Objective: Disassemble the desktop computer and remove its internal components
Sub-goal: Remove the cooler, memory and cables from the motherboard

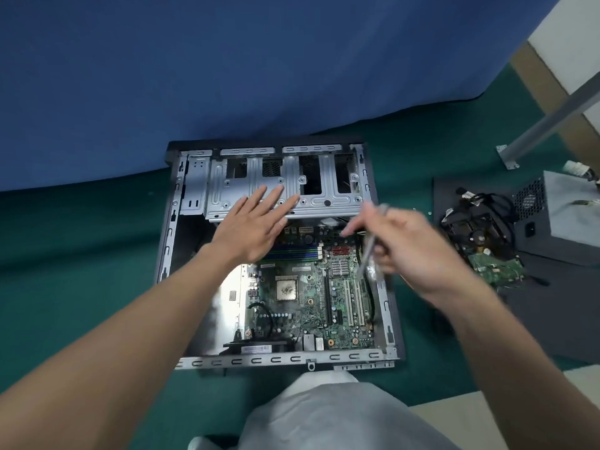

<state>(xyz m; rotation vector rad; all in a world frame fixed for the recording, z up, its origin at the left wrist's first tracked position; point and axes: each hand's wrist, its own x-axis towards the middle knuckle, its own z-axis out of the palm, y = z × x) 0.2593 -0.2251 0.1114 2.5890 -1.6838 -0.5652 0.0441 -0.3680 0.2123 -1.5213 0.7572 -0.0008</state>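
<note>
From the head view, the left hand [256, 222] lies flat with fingers straight, its fingertips on the metal drive cage [324, 203] of the open computer case [170, 222]. The right hand [412, 251] is just beside it, fingers curled round a slim silver tool [370, 248] that is too blurred to name. The motherboard [308, 297] sits inside the case beneath both hands. A hard drive [493, 264], cables [477, 206] and a power supply [571, 216] lie on the floor beyond the right hand.
</note>
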